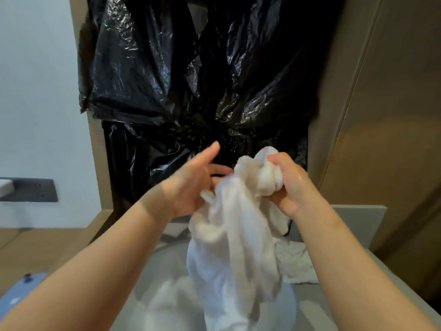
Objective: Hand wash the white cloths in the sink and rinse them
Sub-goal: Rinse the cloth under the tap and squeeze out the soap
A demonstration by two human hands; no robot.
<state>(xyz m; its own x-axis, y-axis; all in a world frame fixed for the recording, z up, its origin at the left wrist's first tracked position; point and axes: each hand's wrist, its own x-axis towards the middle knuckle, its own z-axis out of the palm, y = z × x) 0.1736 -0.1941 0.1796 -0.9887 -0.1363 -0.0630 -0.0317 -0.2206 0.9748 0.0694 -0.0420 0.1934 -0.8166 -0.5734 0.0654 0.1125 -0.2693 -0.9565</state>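
We hold a white cloth [233,235] up over the sink [152,273]. Our right hand [290,187] is closed tight round the top of the cloth and squeezes it into a bunch. It looks wet and shiny. Our left hand [188,187] is loose. Its fingers [219,168] are stretched out and touch the side of the cloth, and one points up. It grips nothing that we can see, but it is a bit blurry.

The cloth hangs down long from the right hand. Its low end goes down into the sink.

The sink is grey and round. Inside it there is a white heap [167,304] at the bottom, just beside the hanging cloth. It is blurry, so we cannot tell if it is more cloth or foam.

A second cloth [296,263] lies flat and crumpled on the grey counter [353,218], on the right of the sink, near our right arm.

Black bags [191,80] cover the wall behind the sink. They are shiny and full of wrinkles.

A blue thing [21,290] lies low on the left, under our left arm
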